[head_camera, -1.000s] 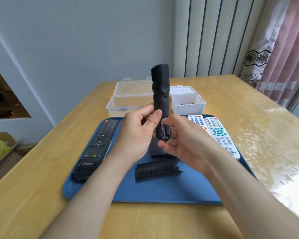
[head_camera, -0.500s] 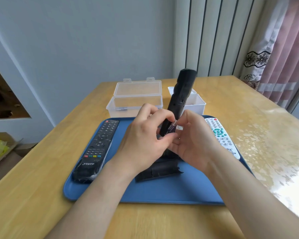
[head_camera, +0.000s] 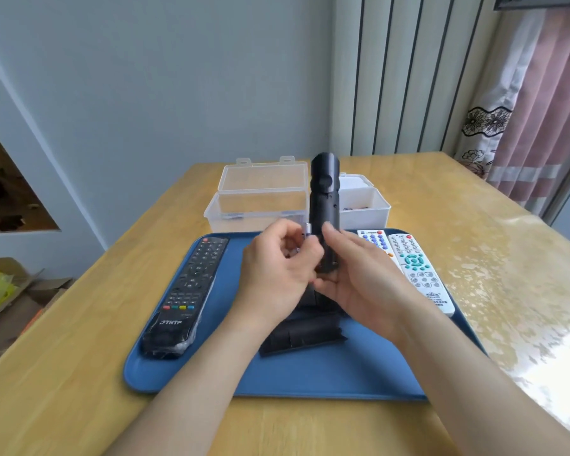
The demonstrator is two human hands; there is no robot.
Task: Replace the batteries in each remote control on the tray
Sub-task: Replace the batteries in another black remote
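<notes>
Battery extraction, probably: right hand point(head_camera: 359, 281) fingers clamped round upright black remote point(head_camera: 324, 205), left hand point(head_camera: 277, 268) fingers pinching battery point(head_camera: 306, 230) beside it; next, lift it clear

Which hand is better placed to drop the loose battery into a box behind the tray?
Left. The left hand pinches what looks like the battery, close to the clear box. The right hand grips the upright black remote and would have to put it down first.
</notes>
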